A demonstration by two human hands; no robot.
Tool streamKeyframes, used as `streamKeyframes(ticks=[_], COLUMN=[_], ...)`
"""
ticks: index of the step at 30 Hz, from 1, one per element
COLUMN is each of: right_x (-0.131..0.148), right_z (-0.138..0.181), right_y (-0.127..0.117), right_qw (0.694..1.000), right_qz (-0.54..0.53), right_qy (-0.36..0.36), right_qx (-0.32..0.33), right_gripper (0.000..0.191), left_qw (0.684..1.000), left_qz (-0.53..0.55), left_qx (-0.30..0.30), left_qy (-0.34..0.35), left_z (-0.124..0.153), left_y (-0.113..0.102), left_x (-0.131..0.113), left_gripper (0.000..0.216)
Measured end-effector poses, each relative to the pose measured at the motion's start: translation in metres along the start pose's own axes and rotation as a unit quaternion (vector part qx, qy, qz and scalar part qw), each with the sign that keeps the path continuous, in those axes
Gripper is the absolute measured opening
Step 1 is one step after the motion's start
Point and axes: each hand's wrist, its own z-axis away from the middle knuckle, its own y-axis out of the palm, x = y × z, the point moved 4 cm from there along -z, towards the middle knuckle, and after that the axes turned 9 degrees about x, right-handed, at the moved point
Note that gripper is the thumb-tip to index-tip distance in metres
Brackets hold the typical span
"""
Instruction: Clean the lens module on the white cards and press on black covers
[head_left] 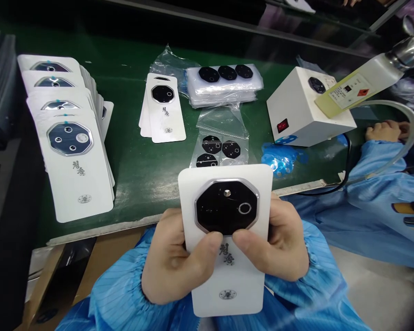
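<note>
A white phone back cover [227, 294] is held up between my two hands, over the table's front edge. At its upper part sits a black octagonal lens plate [214, 207] inside a silver frame. My left hand [179, 262] grips the cover's left side, its thumb pressing at the lower rim of the lens plate. From the right side, my right hand [279, 243] holds the same cover, with its thumb at that lower rim too. The other fingers of both hands are hidden behind the cover. Just beyond lies a clear bag [243, 126] with several black octagonal lens plates [231, 149].
Stacked white covers [86, 184] stand at left; two covers [172, 124] lie farther back. Beside them is a plastic-wrapped pack [224, 87]. A white box [296, 110] carries a tilted bottle [362, 87]. Blue film pieces [279, 161] lie nearby. A co-worker's hand [382, 131] is at right.
</note>
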Motion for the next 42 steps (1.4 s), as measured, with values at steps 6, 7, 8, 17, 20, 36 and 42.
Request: streamKeyframes(ticks=[6,7,8,17,20,36,42], right_x=[0.000,0.001,0.001,0.003,0.002,-0.009,-0.018], right_z=[0.002,0.002,0.002,-0.001,-0.001,-0.004,-0.005], right_y=[0.001,0.001,0.001,0.001,0.000,-0.003,-0.006], right_qw=[0.998,0.998,0.998,0.999,1.000,1.000,1.000], right_qz=[-0.023,-0.024,-0.024,-0.013,-0.001,0.028,-0.002], right_qy=[0.045,0.045,0.044,0.034,0.021,-0.001,-0.008], right_qx=[-0.022,-0.023,-0.023,-0.015,-0.010,-0.009,0.024], right_gripper=[0.015,0.015,0.015,0.016,0.017,0.014,0.015], left_qw=[0.999,0.999,0.999,0.998,0.998,0.992,0.993], left_qz=[0.034,0.035,0.035,0.039,0.042,0.081,0.053], left_qx=[-0.010,-0.007,-0.006,-0.004,0.001,0.023,0.039], left_qy=[-0.010,-0.012,-0.015,-0.039,-0.045,-0.093,-0.095], left_z=[0.001,0.001,0.001,0.000,-0.001,-0.001,-0.003], left_y=[0.001,0.002,0.002,0.001,0.001,0.001,-0.006], left_x=[-0.001,0.000,0.001,0.004,0.005,0.022,0.025], left_gripper=[0.018,0.018,0.018,0.025,0.024,0.030,0.036])
